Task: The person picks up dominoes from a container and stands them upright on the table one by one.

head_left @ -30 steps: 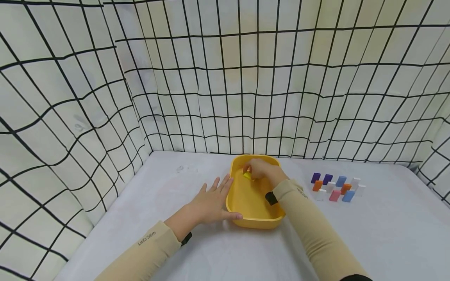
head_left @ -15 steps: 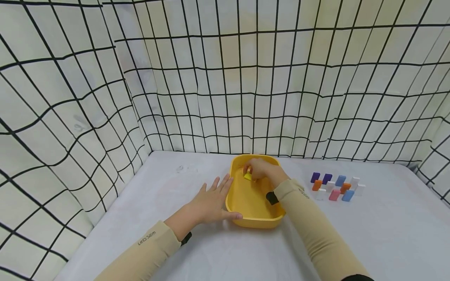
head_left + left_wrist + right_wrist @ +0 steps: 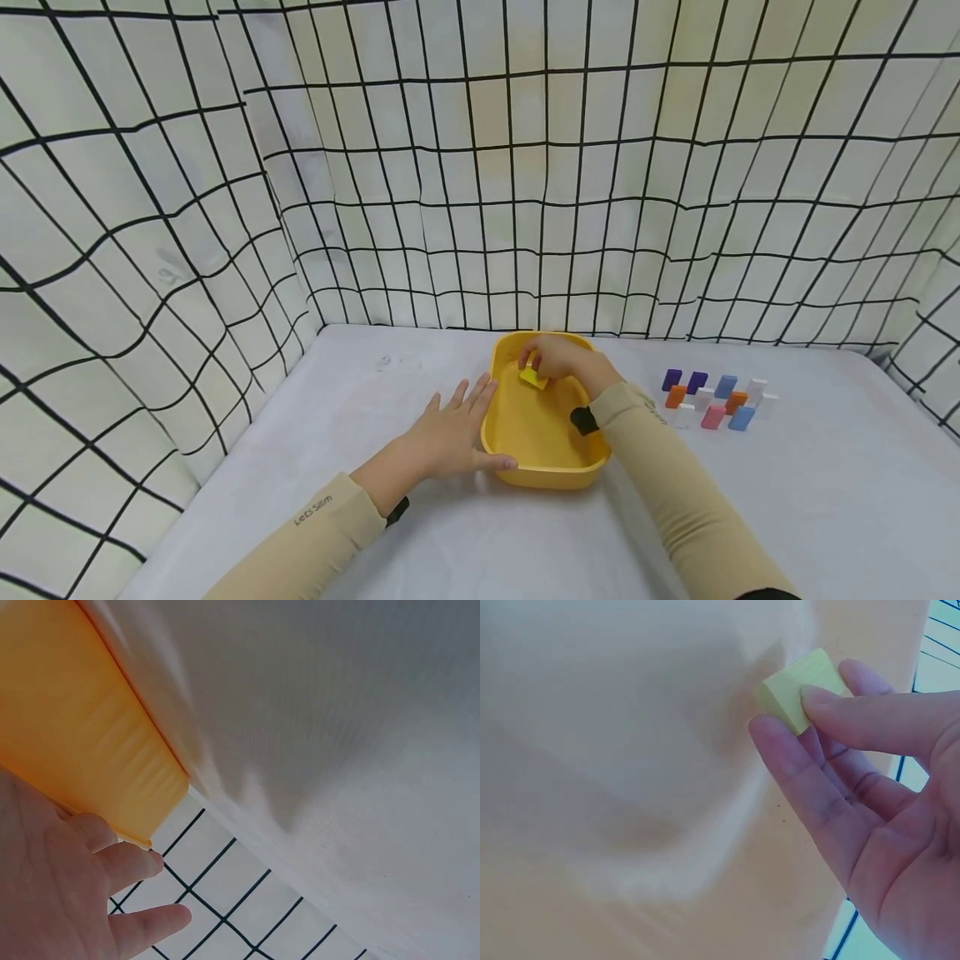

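Note:
A yellow tub (image 3: 546,478) stands on the white table. Inside it, near its far end, my right hand (image 3: 561,358) pinches a small yellow block (image 3: 534,377) between thumb and fingers. The right wrist view gives a closer look at this yellow block (image 3: 801,688), with the thumb laid across its face. My left hand (image 3: 453,437) lies with spread, straight fingers against the tub's left side, its thumb by the near rim. From the left wrist, the tub's outer wall (image 3: 90,720) shows just beyond the left hand (image 3: 60,885).
Right of the tub, several small blocks stand on the table: purple (image 3: 697,382), blue (image 3: 741,418), orange (image 3: 676,396), pink (image 3: 713,417) and white ones (image 3: 756,390). A white backdrop with black netting (image 3: 516,200) rises behind the table (image 3: 847,483) and along its left side.
More of the yellow block shows below my right fingers, and the right wrist and sleeve have shifted slightly to the right. My left hand and the tub have hardly moved.

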`<state>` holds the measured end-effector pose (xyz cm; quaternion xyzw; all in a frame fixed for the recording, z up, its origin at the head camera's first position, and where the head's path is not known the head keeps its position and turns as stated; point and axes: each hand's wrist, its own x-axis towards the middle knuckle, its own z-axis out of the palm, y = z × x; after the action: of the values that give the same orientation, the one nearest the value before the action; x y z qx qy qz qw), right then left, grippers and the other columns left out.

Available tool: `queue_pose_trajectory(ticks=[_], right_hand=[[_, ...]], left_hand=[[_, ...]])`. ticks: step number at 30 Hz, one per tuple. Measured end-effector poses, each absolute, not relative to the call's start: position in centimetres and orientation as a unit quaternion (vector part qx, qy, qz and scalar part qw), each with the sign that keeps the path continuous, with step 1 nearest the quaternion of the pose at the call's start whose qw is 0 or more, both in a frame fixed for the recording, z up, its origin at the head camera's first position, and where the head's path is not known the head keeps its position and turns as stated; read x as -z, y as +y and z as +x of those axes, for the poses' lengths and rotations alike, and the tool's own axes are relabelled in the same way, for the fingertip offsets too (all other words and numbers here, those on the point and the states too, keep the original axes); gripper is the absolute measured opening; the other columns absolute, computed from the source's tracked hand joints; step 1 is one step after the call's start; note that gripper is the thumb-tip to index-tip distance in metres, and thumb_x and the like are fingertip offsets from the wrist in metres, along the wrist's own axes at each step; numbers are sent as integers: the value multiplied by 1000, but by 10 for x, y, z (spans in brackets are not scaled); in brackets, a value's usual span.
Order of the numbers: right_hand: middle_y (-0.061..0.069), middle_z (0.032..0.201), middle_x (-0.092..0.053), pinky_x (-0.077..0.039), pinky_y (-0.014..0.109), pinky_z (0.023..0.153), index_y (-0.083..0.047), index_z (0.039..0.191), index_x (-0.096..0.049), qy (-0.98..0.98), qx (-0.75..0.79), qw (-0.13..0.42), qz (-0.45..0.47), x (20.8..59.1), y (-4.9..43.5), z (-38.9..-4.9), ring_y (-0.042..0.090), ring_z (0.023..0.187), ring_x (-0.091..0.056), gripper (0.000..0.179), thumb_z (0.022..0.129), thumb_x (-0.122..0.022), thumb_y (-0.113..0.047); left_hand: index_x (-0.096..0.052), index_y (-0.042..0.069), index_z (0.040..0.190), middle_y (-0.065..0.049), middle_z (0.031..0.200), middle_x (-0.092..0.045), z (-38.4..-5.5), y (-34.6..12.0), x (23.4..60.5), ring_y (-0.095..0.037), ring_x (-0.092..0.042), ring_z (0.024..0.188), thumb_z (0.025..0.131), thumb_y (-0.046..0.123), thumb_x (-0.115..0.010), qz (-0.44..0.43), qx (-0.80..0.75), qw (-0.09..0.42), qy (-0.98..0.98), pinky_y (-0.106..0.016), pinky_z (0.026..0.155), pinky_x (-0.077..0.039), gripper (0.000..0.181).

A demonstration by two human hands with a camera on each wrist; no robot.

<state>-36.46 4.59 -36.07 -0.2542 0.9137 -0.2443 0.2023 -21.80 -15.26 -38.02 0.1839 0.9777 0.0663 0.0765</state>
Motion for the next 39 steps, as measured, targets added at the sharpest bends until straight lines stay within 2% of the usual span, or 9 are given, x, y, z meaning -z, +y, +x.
queue_pose_trajectory(ticks=[7,25,34,39], right_hand=[[16,114,-62,-59,32,80,-6,115,-69,911,268,187,-252,348,48,-358,27,99,-60,33,92,-60,16],[18,115,-64,-60,34,80,-5,117,-69,889,322,126,-301,324,67,-344,27,92,-65,29,95,-60,11],[17,115,-62,-60,41,83,-4,121,-68,887,334,93,-304,322,79,-337,27,94,-65,29,96,-59,10],[15,112,-64,-59,36,80,-5,118,-69,891,324,53,-314,319,85,-334,27,94,-64,28,95,-62,9]], left_hand=[[-8,9,166,-6,172,-3,-218,-152,380,-38,-10,155,85,81,-56,182,-66,81,978,-67,118,-14,119],[-8,9,166,-6,172,-4,-219,-152,381,-38,-11,155,84,83,-56,179,-72,78,978,-67,118,-14,121],[-10,8,166,-6,172,-5,-218,-152,379,-38,-12,155,84,82,-57,178,-76,82,978,-66,118,-14,120],[-10,8,166,-6,172,-5,-219,-152,379,-38,-12,155,85,81,-57,178,-76,81,978,-66,118,-14,119]])
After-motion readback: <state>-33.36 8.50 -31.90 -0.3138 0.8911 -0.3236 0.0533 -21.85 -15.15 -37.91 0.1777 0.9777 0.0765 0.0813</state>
